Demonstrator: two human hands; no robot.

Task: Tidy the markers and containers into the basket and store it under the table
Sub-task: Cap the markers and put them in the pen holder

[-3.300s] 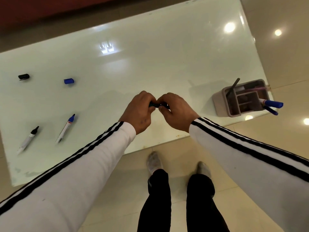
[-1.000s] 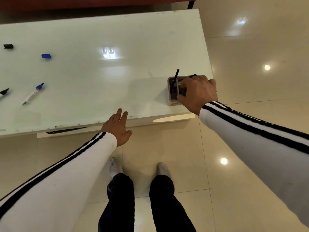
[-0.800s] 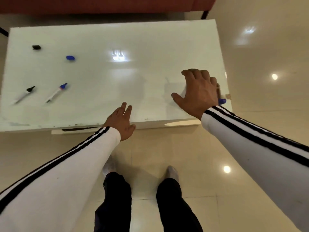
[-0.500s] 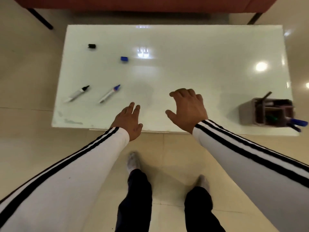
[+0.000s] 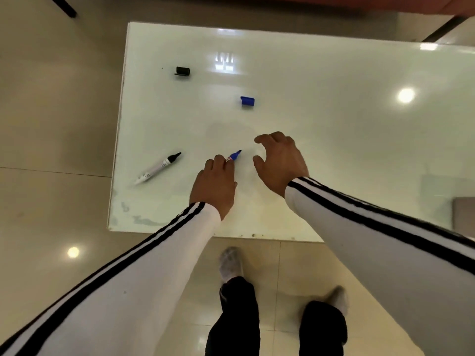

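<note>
On the white glass table (image 5: 334, 104) my left hand (image 5: 214, 186) lies over the uncapped blue marker (image 5: 234, 155), fingers curled down on its body; only the blue tip sticks out past my fingertips. My right hand (image 5: 280, 160) hovers just right of that tip, fingers spread and empty. An uncapped black marker (image 5: 158, 167) lies to the left near the table's left edge. A blue cap (image 5: 247, 101) rests farther back, and a black cap (image 5: 182, 71) lies at the back left. A corner of the grey basket (image 5: 464, 214) shows at the right edge.
The table's front edge runs just under my forearms, and its left edge is close to the black marker. Glossy tiled floor (image 5: 51, 124) surrounds the table, and my legs and feet stand in front of it. A dark furniture leg (image 5: 63, 6) is at the top left.
I have shifted left along the table, so the basket slid to the right edge of view. My left hand moved from the front edge onto the blue marker; my right hand came up beside it.
</note>
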